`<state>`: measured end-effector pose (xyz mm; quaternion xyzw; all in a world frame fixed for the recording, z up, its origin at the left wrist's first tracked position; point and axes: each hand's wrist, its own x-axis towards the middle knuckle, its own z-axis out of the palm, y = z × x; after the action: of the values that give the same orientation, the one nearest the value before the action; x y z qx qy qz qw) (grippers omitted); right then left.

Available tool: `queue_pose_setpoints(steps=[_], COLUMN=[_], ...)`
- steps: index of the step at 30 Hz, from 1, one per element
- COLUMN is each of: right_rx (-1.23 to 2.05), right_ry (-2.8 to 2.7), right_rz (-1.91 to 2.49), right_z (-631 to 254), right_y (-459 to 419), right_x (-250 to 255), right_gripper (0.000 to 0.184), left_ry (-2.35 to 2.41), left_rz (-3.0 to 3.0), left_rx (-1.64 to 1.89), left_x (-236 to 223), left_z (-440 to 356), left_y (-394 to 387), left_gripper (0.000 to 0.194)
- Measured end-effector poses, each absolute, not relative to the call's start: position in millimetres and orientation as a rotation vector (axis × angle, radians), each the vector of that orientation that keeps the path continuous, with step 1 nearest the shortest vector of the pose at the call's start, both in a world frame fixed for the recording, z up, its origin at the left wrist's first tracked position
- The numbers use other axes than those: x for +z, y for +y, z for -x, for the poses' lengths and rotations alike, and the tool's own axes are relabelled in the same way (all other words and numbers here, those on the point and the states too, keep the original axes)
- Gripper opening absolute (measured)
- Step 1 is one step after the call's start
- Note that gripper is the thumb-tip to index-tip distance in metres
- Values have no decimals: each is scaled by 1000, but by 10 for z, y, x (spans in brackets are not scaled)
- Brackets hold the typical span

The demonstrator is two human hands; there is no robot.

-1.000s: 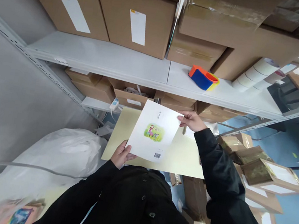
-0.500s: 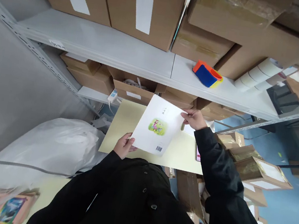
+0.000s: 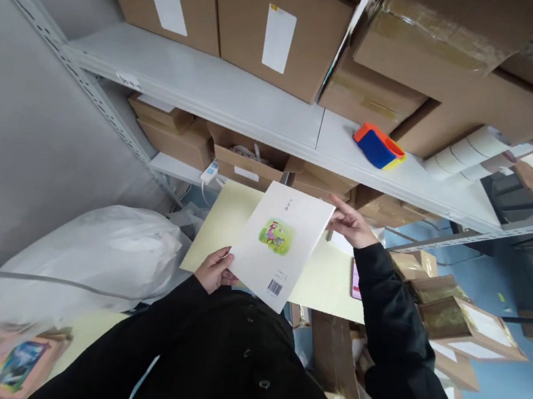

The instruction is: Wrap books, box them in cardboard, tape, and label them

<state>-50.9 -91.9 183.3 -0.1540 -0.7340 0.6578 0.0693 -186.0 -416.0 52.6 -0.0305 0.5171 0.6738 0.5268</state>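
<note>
A thin white book [image 3: 269, 274] is held tilted above the pale yellow table top [image 3: 229, 210]. Its facing cover shows a small green picture with a figure and an animal, a few characters above it and a barcode low down. My left hand [image 3: 215, 271] pinches its lower left edge, thumb on top. At the upper right edge, my right hand [image 3: 351, 225] has its index finger stretched out while the other fingers bend against the edge; their tips are partly hidden.
Cardboard boxes [image 3: 277, 33] fill the grey shelf [image 3: 205, 75] ahead, with a blue and orange object [image 3: 378, 148] and white rolls [image 3: 466, 153] at right. A phone [image 3: 355, 281] lies near my right sleeve. A white plastic bag [image 3: 102, 244] bulges at left; cartons [image 3: 469, 326] are stacked at right.
The book has come slightly lower and turned a little, its lower corner nearer my body. My right index finger has lifted and stretched out. The camera view has shifted slightly.
</note>
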Motion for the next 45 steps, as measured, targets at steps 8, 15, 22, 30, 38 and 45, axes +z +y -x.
queue_pose_setpoints(steps=[8,15,22,30,38,45], right_rx=[1506,1321,966,1570,1830,2073], right_ry=[-2431,-2592,-2630,-2251,-1646,-1717], right_rz=[278,262,340,948,1088,1356], right_z=[824,1122,1319,802,913,942], right_y=[-1250,-1471,-1674,-1645,-2119,-2556], right_x=[2147,2368,2281,1753,1154,273], right_gripper=[26,24,42,46,46,42], left_ry=[1042,1134,1549,1302,1200,1667], left_rz=[35,-358,-467,-111,-26,-88], left_rx=[1502,1559,1709,1864,1845,1669], left_x=[412,649,703,475,389,-171], left_z=[1976,2341,2267,2253,2311,2423], left_y=[-4187,-4370,-4314,-4353,-4202,-4199], left_gripper=[56,64,60,61,57,59])
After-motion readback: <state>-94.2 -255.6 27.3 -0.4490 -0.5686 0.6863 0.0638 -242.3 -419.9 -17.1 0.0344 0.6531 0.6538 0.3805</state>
